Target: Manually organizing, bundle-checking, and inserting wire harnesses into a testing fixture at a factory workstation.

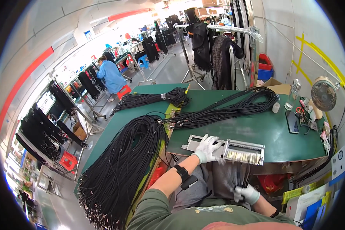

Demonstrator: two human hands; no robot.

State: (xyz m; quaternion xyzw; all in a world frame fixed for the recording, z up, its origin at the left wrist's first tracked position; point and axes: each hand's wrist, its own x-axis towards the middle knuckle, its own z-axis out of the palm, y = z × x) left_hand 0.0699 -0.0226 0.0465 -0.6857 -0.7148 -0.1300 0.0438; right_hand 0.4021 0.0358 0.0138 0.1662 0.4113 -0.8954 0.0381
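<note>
The left hand (pixel 207 148), in a white knit glove, lies with fingers spread and flat on a grey metal fixture with a row of pale slots (pixel 234 150), which sits at the near edge of the green tabletop (pixel 264 130); the hand presses on the fixture's left part and closes around nothing. The right hand (pixel 248 193), also gloved in white, is lower, below the tabletop's near edge and over the lap, its fingers curled closed around a small bunch of thin black cords (pixel 242 177) that run up toward the underside of the fixture.

Farther back on the tabletop a long bundle of black cables with metal ends (pixel 226 109) stretches from left to far right. On a second green tabletop to the left lies a big heap of black cables (pixel 122 168), with another tied bundle (pixel 153 98) beyond it. At the right edge stand a small white fan (pixel 323 93), a clear bottle (pixel 293 94) and a dark phone (pixel 292 122). Far left, a person in a blue coat (pixel 110 75) is bent over at another bench.
</note>
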